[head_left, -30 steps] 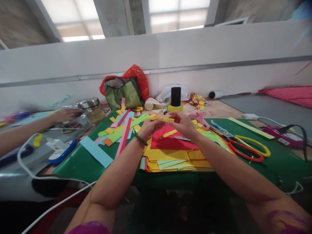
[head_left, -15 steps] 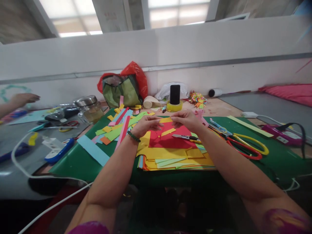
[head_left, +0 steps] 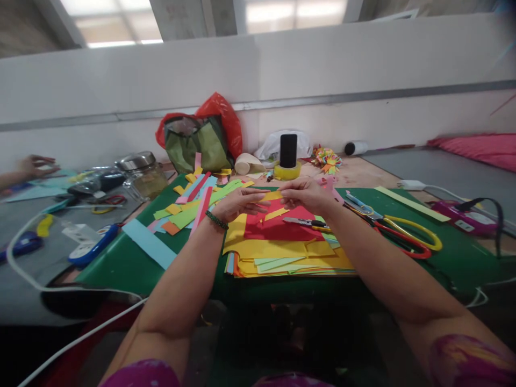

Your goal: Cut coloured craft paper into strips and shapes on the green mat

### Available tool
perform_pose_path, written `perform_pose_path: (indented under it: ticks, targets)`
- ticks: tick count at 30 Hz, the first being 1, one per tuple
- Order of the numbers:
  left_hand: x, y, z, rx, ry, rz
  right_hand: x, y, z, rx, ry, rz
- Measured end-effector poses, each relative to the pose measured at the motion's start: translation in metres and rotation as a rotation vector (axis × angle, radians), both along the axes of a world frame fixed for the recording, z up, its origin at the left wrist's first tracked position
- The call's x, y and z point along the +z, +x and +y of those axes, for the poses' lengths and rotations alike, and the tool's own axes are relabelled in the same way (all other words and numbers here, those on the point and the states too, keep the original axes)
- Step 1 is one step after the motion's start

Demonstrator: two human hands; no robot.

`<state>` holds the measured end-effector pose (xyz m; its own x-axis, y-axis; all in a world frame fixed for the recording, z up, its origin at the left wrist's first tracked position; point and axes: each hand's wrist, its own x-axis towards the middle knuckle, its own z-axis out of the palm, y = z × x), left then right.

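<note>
Between my two hands a small strip of yellow paper (head_left: 272, 196) is held by its ends. My left hand (head_left: 241, 203), with a dark green bead bracelet at the wrist, pinches its left end. My right hand (head_left: 306, 194) grips the other end between thumb and fingers. Below them lies a red paper sheet (head_left: 262, 228) on a stack of coloured paper (head_left: 274, 250). On the red sheet rest a loose yellow strip (head_left: 276, 214) and a utility knife (head_left: 304, 222), whose handle end lies close to my right forearm.
Cut paper strips (head_left: 187, 215) lie heaped on the green mat (head_left: 115, 263) to the left. Large scissors (head_left: 403, 231) are at right. A phone (head_left: 288, 150) stands on a yellow tape roll (head_left: 287, 171) at the back. Another person's hand (head_left: 37, 166) shows far left.
Both my hands stay on the yellow strip with only slight finger movement. The view has shifted a little, and the other person's hand at far left has moved slightly left and down.
</note>
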<state>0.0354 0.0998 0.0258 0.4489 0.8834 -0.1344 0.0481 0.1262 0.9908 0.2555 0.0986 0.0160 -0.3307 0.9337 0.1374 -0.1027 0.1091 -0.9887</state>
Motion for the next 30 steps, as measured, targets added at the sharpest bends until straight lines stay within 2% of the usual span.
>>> perform_pose_path:
  ticks: [6, 10, 15, 21, 26, 30]
  targets:
    - [-0.009, 0.01, 0.002, -0.025, 0.094, 0.093, -0.001, -0.01, -0.005, 0.051, 0.065, -0.122]
    - [-0.011, 0.012, 0.003, -0.013, 0.094, 0.062, -0.002, -0.01, -0.005, 0.031, 0.07, -0.152]
    - [-0.01, 0.009, 0.002, -0.034, 0.019, -0.026, -0.005, -0.004, 0.0, 0.024, 0.048, -0.105]
    - [-0.002, 0.005, -0.001, -0.065, -0.059, -0.08, -0.006, 0.001, 0.003, 0.085, -0.023, -0.028]
    - [0.001, 0.005, -0.002, -0.122, -0.203, -0.018, -0.005, -0.002, 0.001, 0.083, -0.024, -0.029]
    - [-0.002, 0.006, -0.002, -0.168, -0.169, 0.063, -0.006, -0.006, -0.002, 0.126, 0.02, -0.098]
